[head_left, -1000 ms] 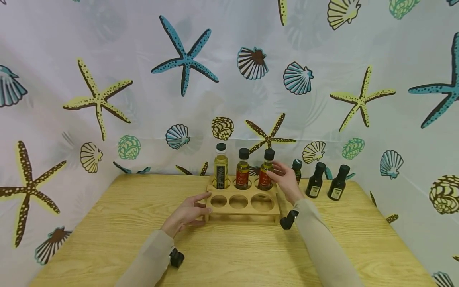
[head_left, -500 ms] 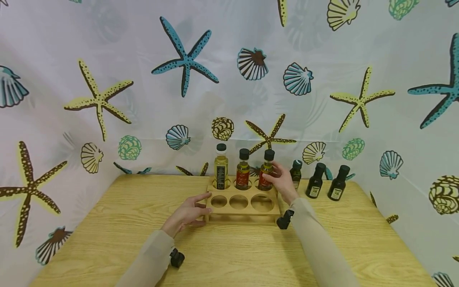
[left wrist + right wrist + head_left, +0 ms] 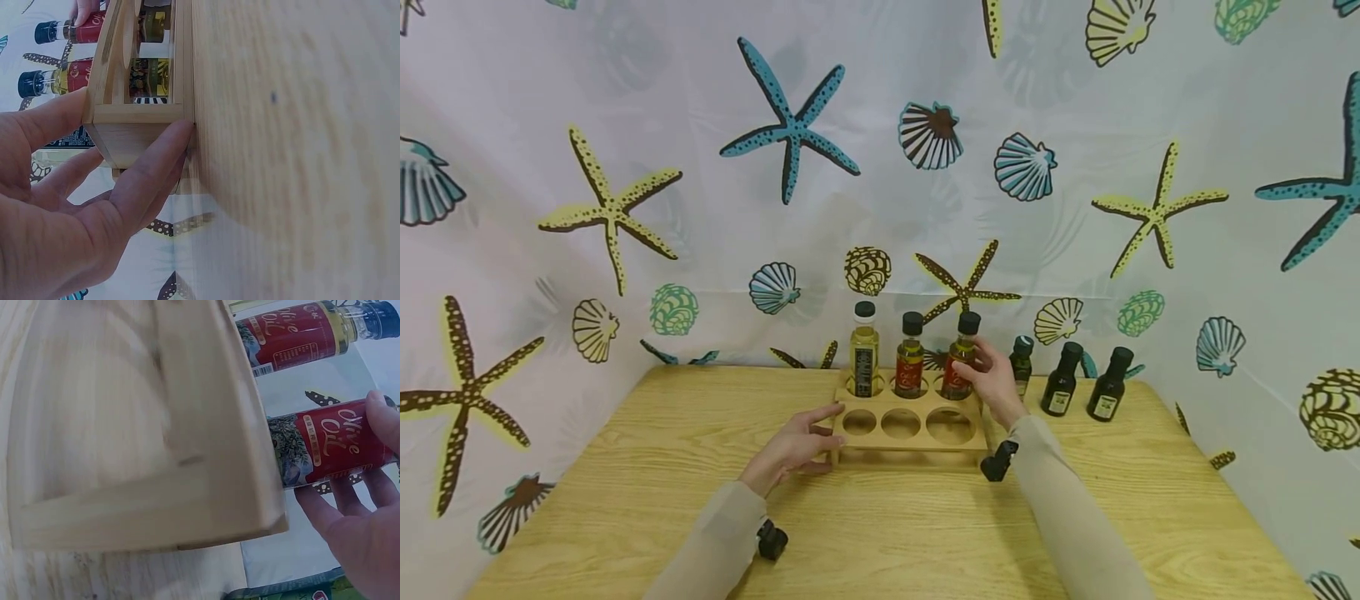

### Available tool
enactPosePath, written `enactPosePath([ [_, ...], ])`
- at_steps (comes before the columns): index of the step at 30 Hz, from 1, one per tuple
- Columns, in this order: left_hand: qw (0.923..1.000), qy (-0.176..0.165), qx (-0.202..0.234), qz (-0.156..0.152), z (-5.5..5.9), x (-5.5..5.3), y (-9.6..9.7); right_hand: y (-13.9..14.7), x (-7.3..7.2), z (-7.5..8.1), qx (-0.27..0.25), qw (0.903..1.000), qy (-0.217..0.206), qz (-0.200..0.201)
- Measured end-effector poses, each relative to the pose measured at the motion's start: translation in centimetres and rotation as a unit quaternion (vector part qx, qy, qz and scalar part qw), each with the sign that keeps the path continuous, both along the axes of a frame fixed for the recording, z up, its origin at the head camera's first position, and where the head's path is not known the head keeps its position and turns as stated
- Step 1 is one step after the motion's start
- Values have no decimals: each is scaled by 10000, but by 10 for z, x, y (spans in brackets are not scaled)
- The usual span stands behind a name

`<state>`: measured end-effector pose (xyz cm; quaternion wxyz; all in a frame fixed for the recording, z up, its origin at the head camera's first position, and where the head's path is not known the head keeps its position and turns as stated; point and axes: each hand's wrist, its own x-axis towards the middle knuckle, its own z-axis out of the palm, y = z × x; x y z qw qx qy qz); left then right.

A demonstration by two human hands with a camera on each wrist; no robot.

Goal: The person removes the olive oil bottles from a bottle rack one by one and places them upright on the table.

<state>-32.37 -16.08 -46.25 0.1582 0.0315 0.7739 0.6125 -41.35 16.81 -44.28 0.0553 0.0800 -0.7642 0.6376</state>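
My right hand holds a red-labelled olive oil bottle between thumb and fingers. This bottle stands at the back right hole of a two-tier wooden bottle rack, its black cap leaning slightly right. In the right wrist view the olive oil label shows between thumb and fingers. My left hand rests on the rack's left end, thumb and fingers spread and fairly straight across the end panel. A matching olive oil bottle and a taller pale-yellow oil bottle stand in the other back holes.
Right of the rack stand three dark bottles: a green one close behind my right hand, then two black ones with cream labels. A patterned curtain hangs behind the wooden table. The rack's three front holes hold no bottles.
My right hand has moved slightly left and closed more round the olive oil bottle. The bottle's cap has tipped a little to the right. The left hand stays at the rack's end.
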Motion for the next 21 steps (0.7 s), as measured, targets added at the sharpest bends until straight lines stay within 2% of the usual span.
enactPosePath([
  [21, 10000, -18, 2, 3, 0, 2, 0, 3, 11, 22, -476, 9986, 155, 147],
])
